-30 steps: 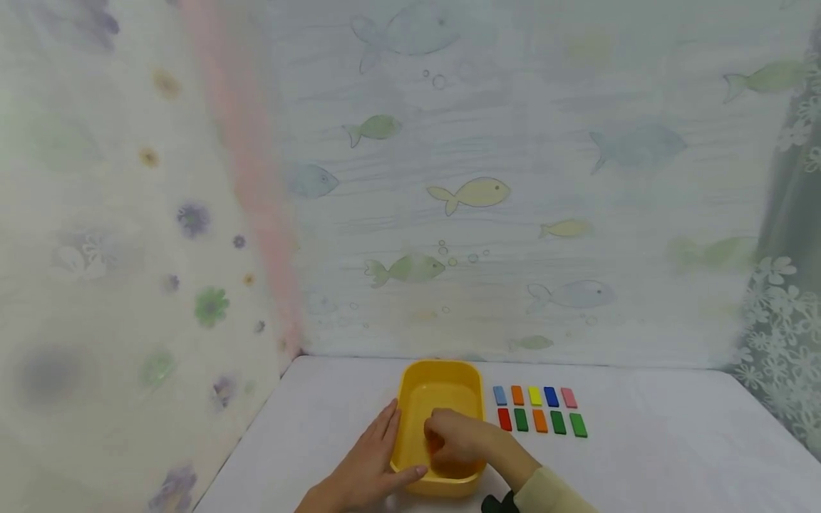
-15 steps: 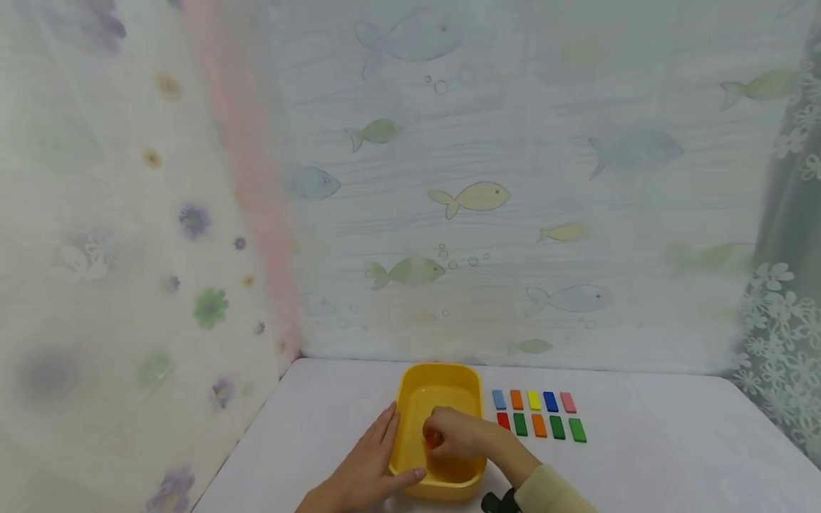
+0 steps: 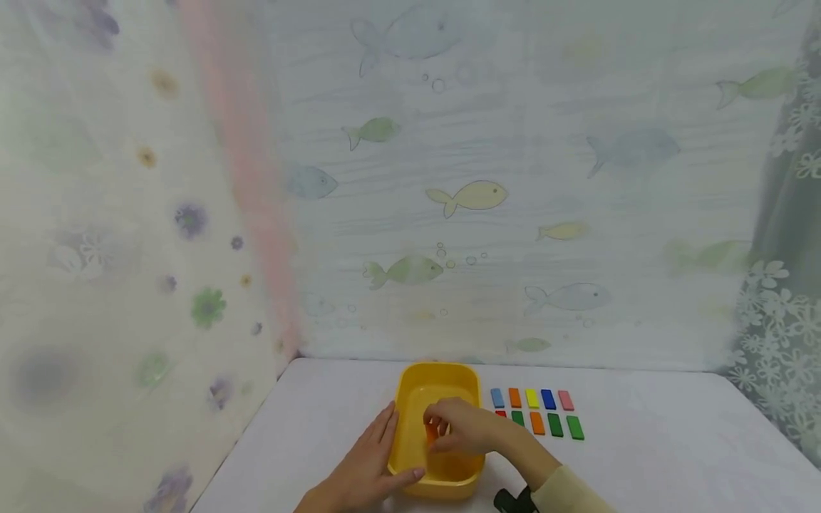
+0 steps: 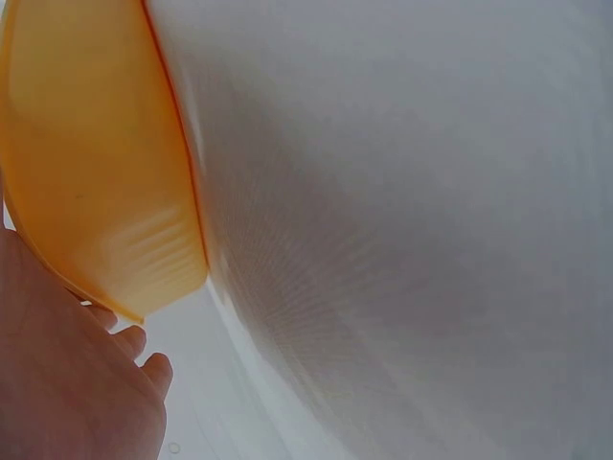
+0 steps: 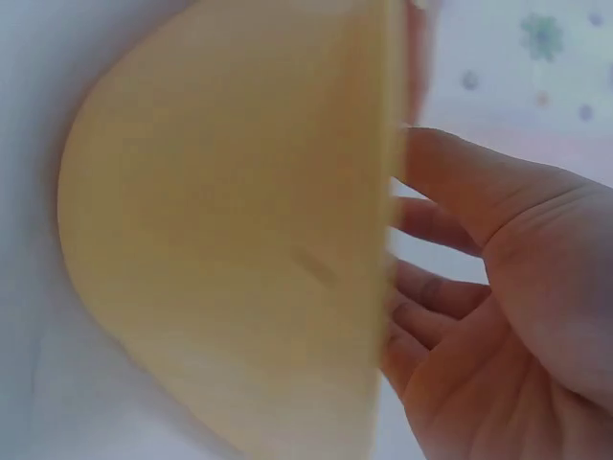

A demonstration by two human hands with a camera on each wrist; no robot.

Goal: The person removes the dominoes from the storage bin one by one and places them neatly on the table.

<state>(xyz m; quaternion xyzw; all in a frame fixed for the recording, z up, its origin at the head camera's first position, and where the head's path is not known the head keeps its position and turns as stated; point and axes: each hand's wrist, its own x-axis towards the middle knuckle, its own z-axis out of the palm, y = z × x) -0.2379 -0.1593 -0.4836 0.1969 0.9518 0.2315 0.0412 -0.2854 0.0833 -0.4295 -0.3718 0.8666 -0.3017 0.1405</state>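
A yellow rectangular tub (image 3: 413,395) stands on the white table. Along its left side my left hand (image 3: 365,463) rests with straight fingers, its thumb lying over the near left corner of the rim. My right hand (image 3: 463,426) reaches down inside the tub from the right, fingers bent. Between its thumb and fingertips it pinches a small orange block (image 3: 432,432), partly hidden by the hand. The right wrist view shows the palm (image 5: 517,355) beyond the tub wall (image 5: 230,240), which hides the fingertips. In the left wrist view, the fingers (image 4: 129,340) lie at the tub's rim.
Right of the tub, several flat coloured blocks lie in two rows, among them a yellow block (image 3: 532,397), a pink block (image 3: 566,400) and a green block (image 3: 575,427). A black object (image 3: 515,501) shows by the right sleeve (image 3: 571,491). Fish-patterned cloth (image 3: 474,285) hangs behind.
My right hand's fingers have risen slightly and loosened from a tighter curl, showing more of the orange block. The forearm has shifted a little right. My left hand stays on the tub.
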